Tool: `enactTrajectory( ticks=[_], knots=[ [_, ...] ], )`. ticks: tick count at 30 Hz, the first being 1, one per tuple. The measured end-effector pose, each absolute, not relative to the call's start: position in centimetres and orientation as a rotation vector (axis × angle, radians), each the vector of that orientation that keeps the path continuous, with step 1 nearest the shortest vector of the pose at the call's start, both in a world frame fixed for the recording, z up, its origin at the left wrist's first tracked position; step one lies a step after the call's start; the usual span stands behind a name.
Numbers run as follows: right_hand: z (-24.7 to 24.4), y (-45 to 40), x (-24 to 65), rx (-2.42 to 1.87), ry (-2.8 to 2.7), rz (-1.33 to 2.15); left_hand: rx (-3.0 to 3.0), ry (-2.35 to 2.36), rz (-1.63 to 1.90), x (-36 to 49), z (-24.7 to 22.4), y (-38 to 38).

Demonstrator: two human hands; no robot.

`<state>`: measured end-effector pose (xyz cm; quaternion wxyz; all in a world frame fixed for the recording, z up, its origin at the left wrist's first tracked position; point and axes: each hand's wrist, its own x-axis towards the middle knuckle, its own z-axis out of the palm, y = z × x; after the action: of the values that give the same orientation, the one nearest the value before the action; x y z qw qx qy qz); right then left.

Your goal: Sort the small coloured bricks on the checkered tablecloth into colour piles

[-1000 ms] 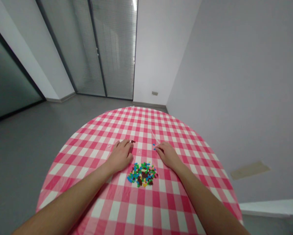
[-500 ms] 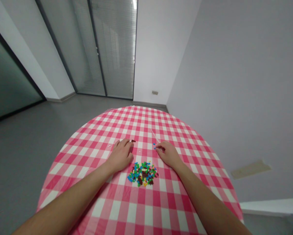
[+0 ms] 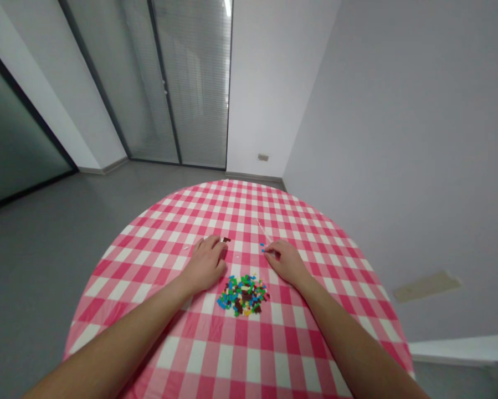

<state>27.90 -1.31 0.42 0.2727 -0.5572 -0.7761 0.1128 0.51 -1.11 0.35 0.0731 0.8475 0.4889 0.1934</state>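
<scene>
My left hand (image 3: 208, 262) lies on the checked tablecloth with its fingers spread and nothing visible in them. Just beyond its fingertips are small dark brown building bricks (image 3: 226, 239). My right hand (image 3: 285, 259) is pinched, thumb against forefinger, on a small blue building brick (image 3: 262, 251) that peeks out at the fingertips. Another blue brick (image 3: 262, 244) lies just past it. Between my forearms and nearer to me is a loose pile of small building bricks (image 3: 244, 296) in blue, green, brown, yellow and other colours.
A round table (image 3: 249, 374) wears a red-and-white checked cloth. A thin, pale strip (image 3: 263, 229) lies beyond my right hand, and a small whitish bit (image 3: 186, 247) left of my left hand. A wall (image 3: 419, 166) stands to the right, glass panels (image 3: 194, 83) at the back.
The blue brick at my right fingertips has shifted very slightly away and left. My left hand and the pile have stayed put.
</scene>
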Motion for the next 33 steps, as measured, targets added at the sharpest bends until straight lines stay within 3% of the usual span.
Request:
enactTrajectory(
  ticks=[17, 26, 33],
  knots=[
    [0.3, -1.2, 28.0, -1.447, -2.216, 0.204, 2.491, 1.402, 0.688, 0.1, 0.5, -0.6],
    [0.0, -1.2, 28.0, -1.411, -2.161, 0.242, 2.499, 0.872, 0.506, -0.8, 2.8, -1.7],
    [2.2, -3.0, 26.8, -1.224, -2.246, 0.441, 2.542, 0.753, 0.467, -0.7, 2.6, -1.6]
  ],
)
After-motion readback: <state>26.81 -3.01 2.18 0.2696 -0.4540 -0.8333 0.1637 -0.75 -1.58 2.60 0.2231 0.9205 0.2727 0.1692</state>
